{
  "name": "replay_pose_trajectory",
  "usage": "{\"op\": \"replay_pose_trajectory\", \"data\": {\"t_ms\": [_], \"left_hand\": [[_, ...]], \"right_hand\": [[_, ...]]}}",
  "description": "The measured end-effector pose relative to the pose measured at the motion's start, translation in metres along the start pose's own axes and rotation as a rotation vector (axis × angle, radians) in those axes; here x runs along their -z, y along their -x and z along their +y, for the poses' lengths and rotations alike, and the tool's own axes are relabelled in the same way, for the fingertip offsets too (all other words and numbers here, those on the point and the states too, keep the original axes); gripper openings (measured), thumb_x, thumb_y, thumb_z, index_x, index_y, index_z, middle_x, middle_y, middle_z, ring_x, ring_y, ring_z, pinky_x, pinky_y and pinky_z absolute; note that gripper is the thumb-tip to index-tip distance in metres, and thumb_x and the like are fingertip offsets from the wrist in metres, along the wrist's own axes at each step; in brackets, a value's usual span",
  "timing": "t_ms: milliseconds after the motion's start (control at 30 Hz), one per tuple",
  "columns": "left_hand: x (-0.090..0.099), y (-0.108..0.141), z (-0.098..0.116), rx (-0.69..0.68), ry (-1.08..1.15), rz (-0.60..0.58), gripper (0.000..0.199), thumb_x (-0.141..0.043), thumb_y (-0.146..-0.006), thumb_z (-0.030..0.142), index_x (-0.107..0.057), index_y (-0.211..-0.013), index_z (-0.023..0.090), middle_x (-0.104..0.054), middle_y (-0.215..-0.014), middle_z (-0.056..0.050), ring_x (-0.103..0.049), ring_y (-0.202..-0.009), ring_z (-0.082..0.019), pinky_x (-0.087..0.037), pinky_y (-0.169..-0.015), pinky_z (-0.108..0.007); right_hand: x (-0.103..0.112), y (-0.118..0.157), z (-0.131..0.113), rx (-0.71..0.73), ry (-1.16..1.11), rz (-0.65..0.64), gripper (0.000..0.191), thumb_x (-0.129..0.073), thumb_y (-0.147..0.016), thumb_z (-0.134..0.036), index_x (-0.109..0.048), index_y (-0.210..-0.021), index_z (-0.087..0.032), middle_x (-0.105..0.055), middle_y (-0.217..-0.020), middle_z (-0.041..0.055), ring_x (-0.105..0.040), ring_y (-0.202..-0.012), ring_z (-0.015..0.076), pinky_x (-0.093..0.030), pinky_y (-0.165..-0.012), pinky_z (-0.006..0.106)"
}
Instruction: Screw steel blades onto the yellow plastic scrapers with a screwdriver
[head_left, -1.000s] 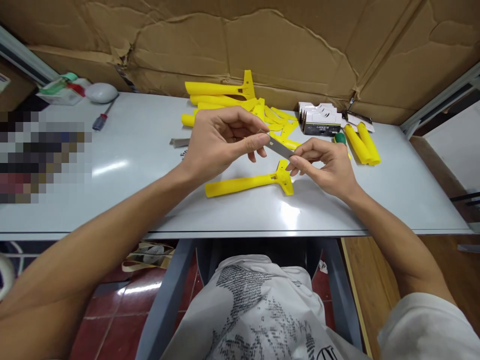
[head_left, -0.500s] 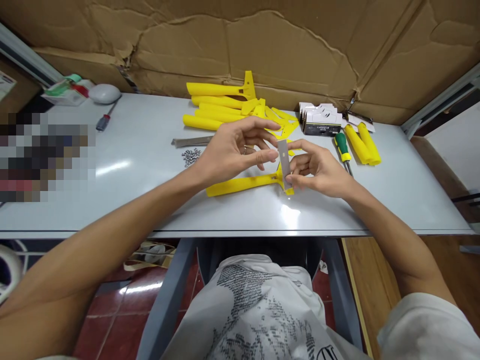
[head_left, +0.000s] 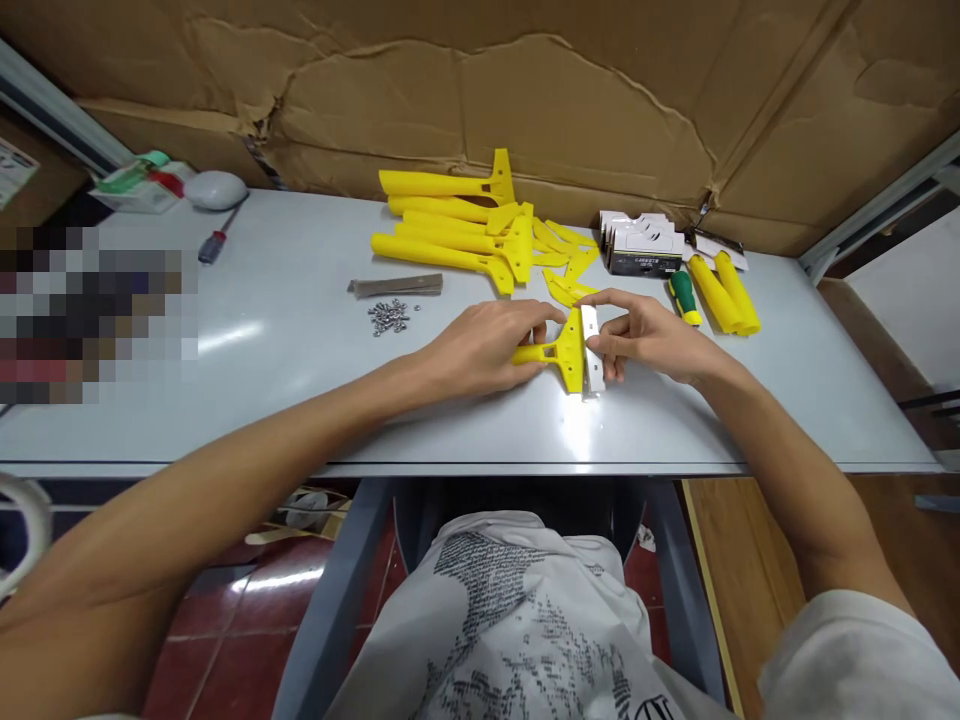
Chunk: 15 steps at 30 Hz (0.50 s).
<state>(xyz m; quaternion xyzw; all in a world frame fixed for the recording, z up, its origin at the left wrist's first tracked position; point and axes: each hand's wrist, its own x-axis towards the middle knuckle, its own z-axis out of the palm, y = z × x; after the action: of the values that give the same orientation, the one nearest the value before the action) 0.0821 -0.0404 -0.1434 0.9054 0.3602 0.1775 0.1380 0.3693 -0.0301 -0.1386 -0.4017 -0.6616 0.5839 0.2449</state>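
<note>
My left hand (head_left: 495,348) is closed around the handle of a yellow scraper body (head_left: 571,352), whose wide head points right near the table's front. Between the fingers of my right hand (head_left: 645,335) is a flat metal scraper blade (head_left: 592,348) with small holes, held upright along the edge of the scraper head. Whether blade and head touch, I cannot tell. Beyond my left hand lie a heap of small screws (head_left: 388,316) and a stack of metal blades (head_left: 397,286).
Several yellow scraper bodies (head_left: 435,184) and small yellow plates (head_left: 559,240) lie at the back. To the right are black-and-white boxes (head_left: 643,245), a green-yellow screwdriver (head_left: 684,298) and yellow tubes (head_left: 724,292). Another screwdriver (head_left: 212,246) lies far left.
My left hand has come down from beside the blade onto the yellow scraper's handle. My right hand has brought the blade to the scraper head's edge, and its bright face now shows.
</note>
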Motion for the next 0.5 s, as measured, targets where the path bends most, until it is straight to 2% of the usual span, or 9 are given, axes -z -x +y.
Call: {"op": "replay_pose_trajectory", "data": {"t_ms": [100, 267, 500], "left_hand": [[0.000, 0.000, 0.001, -0.018, -0.022, 0.036, 0.047, -0.074, -0.095, 0.020, -0.074, -0.141, 0.018, -0.083, -0.112, -0.008, -0.077, -0.098, -0.025, -0.051, -0.083, -0.033], [-0.002, 0.000, 0.003, -0.052, -0.036, 0.100, 0.042, -0.075, -0.094, 0.018, -0.075, -0.136, 0.019, -0.082, -0.110, -0.006, -0.076, -0.098, -0.024, -0.053, -0.084, -0.032], [-0.003, 0.001, 0.002, -0.018, -0.076, 0.146, 0.039, -0.074, -0.095, 0.015, -0.076, -0.134, 0.017, -0.082, -0.115, -0.009, -0.076, -0.103, -0.025, -0.054, -0.087, -0.034]], "right_hand": [[-0.001, -0.001, 0.000, 0.047, -0.011, 0.001, 0.058, -0.094, -0.096, -0.035, -0.062, -0.142, -0.021, -0.078, -0.068, -0.0056, -0.076, -0.056, 0.0164, -0.061, -0.055, 0.026], [-0.007, -0.001, -0.002, 0.090, 0.025, 0.042, 0.065, -0.098, -0.092, -0.041, -0.060, -0.142, -0.020, -0.076, -0.065, -0.0075, -0.072, -0.053, 0.0159, -0.057, -0.053, 0.025], [-0.016, -0.001, -0.007, 0.210, 0.083, 0.276, 0.054, -0.097, -0.092, -0.054, -0.069, -0.128, -0.025, -0.070, -0.060, -0.0096, -0.063, -0.047, 0.0150, -0.055, -0.050, 0.028]]}}
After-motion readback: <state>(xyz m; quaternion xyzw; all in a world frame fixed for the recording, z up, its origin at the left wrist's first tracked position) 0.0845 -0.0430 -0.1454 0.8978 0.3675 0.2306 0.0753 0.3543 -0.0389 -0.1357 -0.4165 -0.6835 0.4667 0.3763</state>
